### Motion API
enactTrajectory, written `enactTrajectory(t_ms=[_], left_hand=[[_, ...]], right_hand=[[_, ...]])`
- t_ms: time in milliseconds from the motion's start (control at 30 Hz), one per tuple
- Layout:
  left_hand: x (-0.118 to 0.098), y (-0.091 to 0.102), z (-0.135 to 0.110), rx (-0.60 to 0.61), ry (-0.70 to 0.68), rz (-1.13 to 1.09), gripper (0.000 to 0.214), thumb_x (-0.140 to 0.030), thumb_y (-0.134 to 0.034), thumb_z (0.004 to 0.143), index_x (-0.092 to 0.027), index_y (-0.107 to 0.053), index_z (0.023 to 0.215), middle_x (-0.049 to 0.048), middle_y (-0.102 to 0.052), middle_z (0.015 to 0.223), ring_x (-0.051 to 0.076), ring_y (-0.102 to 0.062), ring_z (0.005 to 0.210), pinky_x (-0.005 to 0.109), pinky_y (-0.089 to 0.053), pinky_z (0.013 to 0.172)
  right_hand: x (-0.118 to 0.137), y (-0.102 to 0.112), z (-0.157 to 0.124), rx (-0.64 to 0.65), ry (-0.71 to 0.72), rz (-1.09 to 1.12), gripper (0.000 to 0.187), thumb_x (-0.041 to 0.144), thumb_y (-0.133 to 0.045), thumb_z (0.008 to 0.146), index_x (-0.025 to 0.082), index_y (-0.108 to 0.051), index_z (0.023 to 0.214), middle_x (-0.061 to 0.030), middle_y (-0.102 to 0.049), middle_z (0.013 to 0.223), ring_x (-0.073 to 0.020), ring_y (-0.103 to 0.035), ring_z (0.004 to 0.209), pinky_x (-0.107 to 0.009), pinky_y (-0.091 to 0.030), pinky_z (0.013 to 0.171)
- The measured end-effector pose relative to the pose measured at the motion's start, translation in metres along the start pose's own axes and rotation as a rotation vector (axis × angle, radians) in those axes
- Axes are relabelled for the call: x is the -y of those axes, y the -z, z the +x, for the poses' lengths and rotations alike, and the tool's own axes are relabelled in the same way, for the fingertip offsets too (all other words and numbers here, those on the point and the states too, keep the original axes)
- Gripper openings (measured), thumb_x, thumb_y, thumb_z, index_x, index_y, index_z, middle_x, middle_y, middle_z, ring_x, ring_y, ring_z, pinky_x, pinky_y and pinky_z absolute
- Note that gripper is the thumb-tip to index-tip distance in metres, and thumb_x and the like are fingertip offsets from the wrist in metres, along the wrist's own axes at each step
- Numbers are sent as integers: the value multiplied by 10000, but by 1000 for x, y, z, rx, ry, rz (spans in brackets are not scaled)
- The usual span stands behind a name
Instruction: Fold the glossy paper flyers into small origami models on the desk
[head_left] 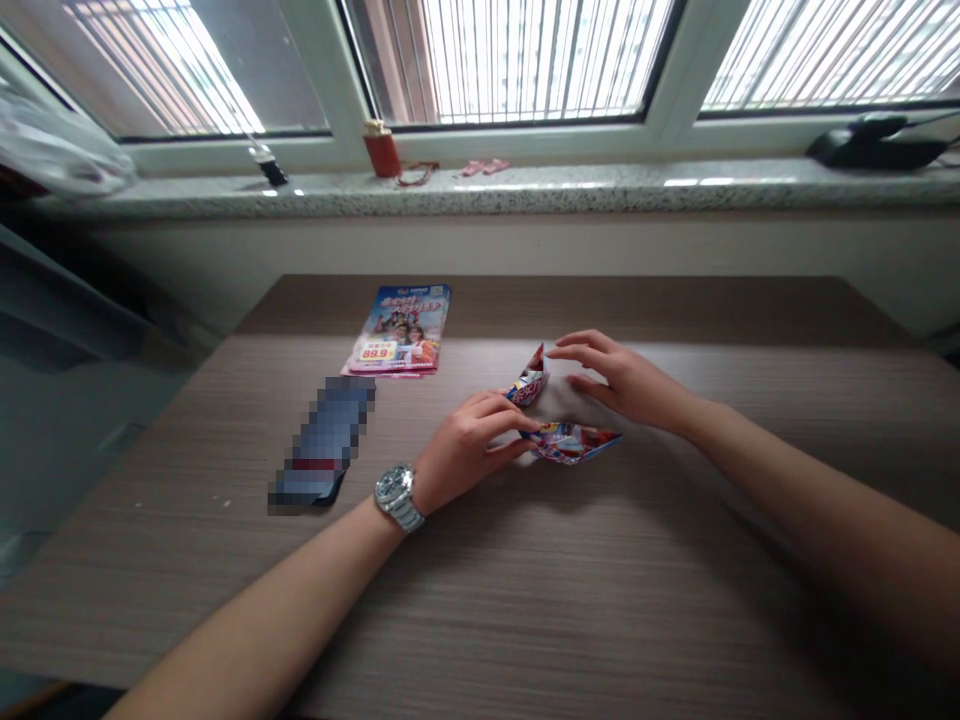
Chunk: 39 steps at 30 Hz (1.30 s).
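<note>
Two small folded paper boats in colourful printed paper stand on the wooden table. My left hand (480,435), with a metal watch (400,497) on the wrist, pinches the left end of the nearer paper boat (574,441) between thumb and fingers. Just beyond it, the farther paper boat (531,378) points its tip up, its lower left part hidden behind my left fingers. To the right of that boat hovers my right hand (611,372), fingers spread and holding nothing. Its fingertips come very close to the tip; whether they touch it I cannot tell.
Printed flyers (401,330) lie stacked at the table's back left. Nearer me is a phone-shaped dark object (324,440), blurred out. Along the stone windowsill (570,190) are a red container (382,150), a small black-based item (268,166) and a black device (877,145).
</note>
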<state>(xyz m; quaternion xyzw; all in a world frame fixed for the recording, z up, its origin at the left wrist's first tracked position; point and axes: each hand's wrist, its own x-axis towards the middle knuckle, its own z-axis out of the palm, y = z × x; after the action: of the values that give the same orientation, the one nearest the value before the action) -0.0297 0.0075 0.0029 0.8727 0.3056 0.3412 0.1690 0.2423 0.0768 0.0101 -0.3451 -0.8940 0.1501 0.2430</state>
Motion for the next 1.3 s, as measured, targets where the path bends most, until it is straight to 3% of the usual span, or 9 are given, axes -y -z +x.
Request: enactTrajectory(t_ms=[133, 233, 533, 767, 1300], left_hand=[[1, 0, 0, 16, 11, 7, 154, -267, -682, 922, -234, -695, 1072, 49, -714, 1024, 191, -655, 1035, 420, -493, 1050], [1, 0, -1, 8, 9, 6, 142, -272, -683, 921, -233, -699, 1056, 52, -713, 1018, 191, -657, 1030, 416, -499, 1040], [2, -1, -2, 13, 14, 16, 141, -282, -665, 937, -216, -694, 1058, 43, -708, 994, 185, -638, 980, 383, -504, 988], [1, -2, -3, 20, 112, -17, 165, -293, -672, 932, -219, -703, 1076, 49, -684, 994, 168, -643, 915, 287, -531, 810], [0, -5, 0, -59, 207, -87, 213, -264, -739, 878, -178, -604, 1017, 22, -698, 944, 128, -675, 847, 240, -561, 785]], right_hand=[[-9, -8, 19, 18, 33, -49, 401, 234, -585, 941, 317, -597, 1334, -113, -490, 1448, -264, -631, 1160, -481, -524, 1010], [-13, -11, 24, 30, 54, -79, 286, 243, -618, 924, 296, -675, 1199, -100, -466, 1476, -271, -595, 1219, -486, -512, 1031], [-17, -1, 8, 39, 2, -8, 99, 268, -599, 933, 244, -689, 968, -112, -573, 1367, -268, -638, 1161, -473, -539, 983], [2, 13, -10, -6, -61, 130, 101, 271, -579, 944, 247, -661, 999, -82, -700, 1150, -238, -686, 1025, -424, -568, 901], [47, 23, -44, -19, -139, 337, 118, 316, -597, 957, 234, -675, 988, -80, -719, 1167, -237, -694, 1044, -385, -579, 884]])
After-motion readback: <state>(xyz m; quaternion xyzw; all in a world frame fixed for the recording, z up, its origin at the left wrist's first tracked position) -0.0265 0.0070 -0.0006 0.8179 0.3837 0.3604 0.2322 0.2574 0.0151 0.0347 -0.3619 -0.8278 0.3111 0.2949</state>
